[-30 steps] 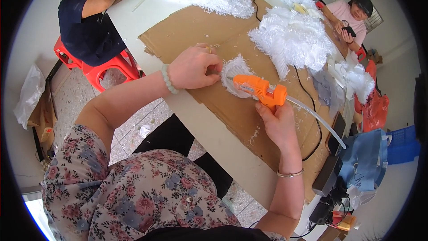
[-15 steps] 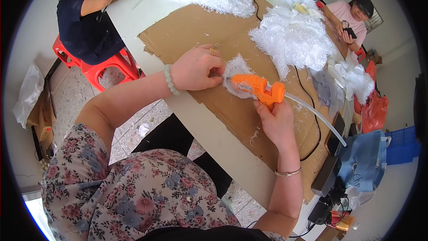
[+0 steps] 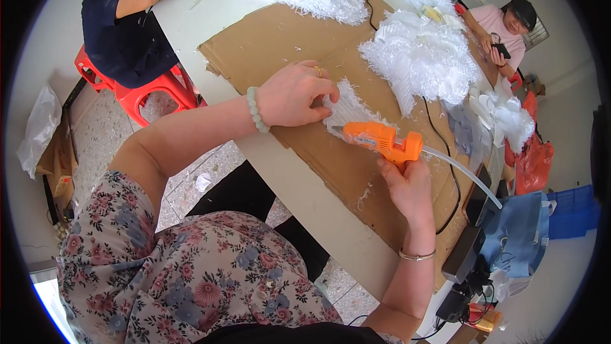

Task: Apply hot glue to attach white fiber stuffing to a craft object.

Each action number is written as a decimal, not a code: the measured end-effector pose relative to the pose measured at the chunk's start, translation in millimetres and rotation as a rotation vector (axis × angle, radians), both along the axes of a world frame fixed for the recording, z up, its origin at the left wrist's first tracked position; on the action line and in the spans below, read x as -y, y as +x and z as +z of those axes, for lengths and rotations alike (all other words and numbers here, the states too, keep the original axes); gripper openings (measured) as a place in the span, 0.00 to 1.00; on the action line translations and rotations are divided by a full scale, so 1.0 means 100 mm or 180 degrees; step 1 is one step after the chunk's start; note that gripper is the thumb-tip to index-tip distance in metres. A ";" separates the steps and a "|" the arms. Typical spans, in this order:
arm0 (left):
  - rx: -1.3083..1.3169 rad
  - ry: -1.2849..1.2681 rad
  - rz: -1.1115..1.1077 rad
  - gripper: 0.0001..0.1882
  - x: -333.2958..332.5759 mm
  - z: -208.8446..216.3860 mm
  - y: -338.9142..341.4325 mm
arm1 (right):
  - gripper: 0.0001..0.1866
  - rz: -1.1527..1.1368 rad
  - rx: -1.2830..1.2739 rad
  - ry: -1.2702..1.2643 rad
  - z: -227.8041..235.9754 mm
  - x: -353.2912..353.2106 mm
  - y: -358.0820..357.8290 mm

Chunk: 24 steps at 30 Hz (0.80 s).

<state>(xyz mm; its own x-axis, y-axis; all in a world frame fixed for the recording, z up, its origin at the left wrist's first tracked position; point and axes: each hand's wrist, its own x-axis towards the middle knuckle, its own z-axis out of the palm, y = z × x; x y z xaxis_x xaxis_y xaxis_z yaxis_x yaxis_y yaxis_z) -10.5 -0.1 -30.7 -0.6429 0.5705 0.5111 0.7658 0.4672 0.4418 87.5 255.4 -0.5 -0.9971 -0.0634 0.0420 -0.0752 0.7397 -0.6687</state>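
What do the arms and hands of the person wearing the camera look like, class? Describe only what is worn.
Both hands are ungloved. The left hand has a gold-coloured ring, with a pale green bead bracelet at its wrist; the floral sleeve ends above the elbow. The right hand has a thin, silver-coloured bangle at its wrist.

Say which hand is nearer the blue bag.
Right. The right hand, gripping the orange glue gun, is left of the bag; the left hand is farther left, beside the white fringed piece.
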 end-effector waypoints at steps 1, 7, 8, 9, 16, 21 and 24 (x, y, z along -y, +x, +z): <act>0.0002 0.0003 0.0000 0.06 -0.01 -0.01 -0.02 | 0.08 -0.0052 0.0013 0.0032 0.00 -0.01 0.01; -0.0090 0.0003 0.0036 0.07 -0.06 0.00 -0.05 | 0.06 -0.0127 0.0100 -0.0079 -0.01 -0.09 0.02; -0.0065 0.0199 0.0120 0.06 -0.05 0.00 -0.06 | 0.06 -0.0131 0.0102 -0.0073 0.01 -0.10 0.03; -0.0039 0.0393 0.0207 0.05 -0.03 0.01 -0.06 | 0.06 -0.0174 0.0090 0.0006 0.03 -0.10 0.03; 0.0360 0.0677 0.0264 0.05 0.04 0.01 -0.05 | 0.06 -0.0405 0.0045 -0.0102 0.13 -0.07 0.04; -0.0034 0.0406 0.0304 0.05 0.11 0.05 -0.06 | 0.06 -0.0406 0.0094 -0.0089 0.13 -0.07 0.03; -0.0489 0.0408 0.0077 0.07 0.09 0.07 0.00 | 0.06 -0.0407 0.0069 0.0034 0.09 -0.12 0.02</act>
<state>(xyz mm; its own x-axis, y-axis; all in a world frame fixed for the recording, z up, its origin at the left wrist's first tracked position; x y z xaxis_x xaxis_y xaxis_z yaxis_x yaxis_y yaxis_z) -10.9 -9.2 -23.6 -0.5644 0.4798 0.6718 0.8182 0.4336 0.3777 89.6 267.9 8.6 -0.9978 0.0639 0.0203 0.0345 0.7494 -0.6612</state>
